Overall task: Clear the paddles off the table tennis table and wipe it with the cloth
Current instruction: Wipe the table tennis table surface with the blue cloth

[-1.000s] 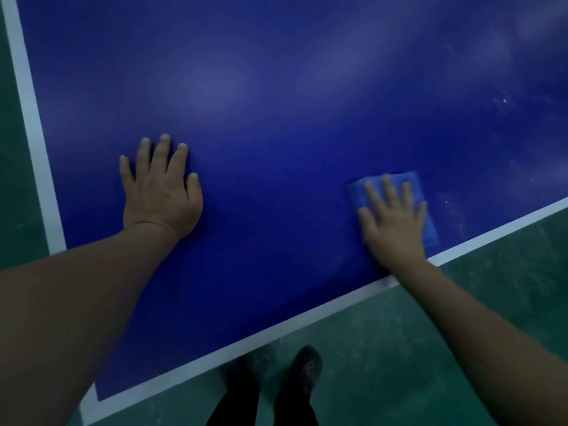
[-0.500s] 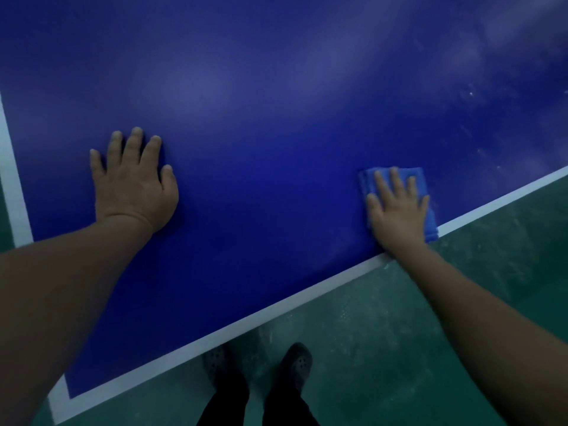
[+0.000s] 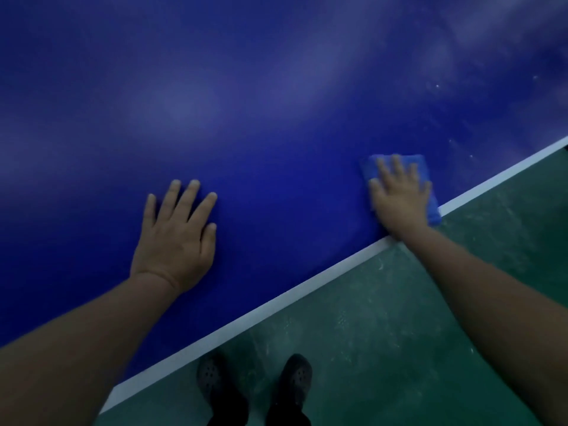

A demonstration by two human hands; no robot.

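View has swung since 0.5 s ago; left hand now sits nearer frame centre, flat, fingers straight on the desk. Right hand presses flat on the folded cloth, fingers straight. Cloth lies under the palm at the desk's white edge line, long axis running away from that edge.

Blue table top bare ahead; left hand flat mid-surface; cloth near white edge.

Right hand flat on blue cloth, left hand on table
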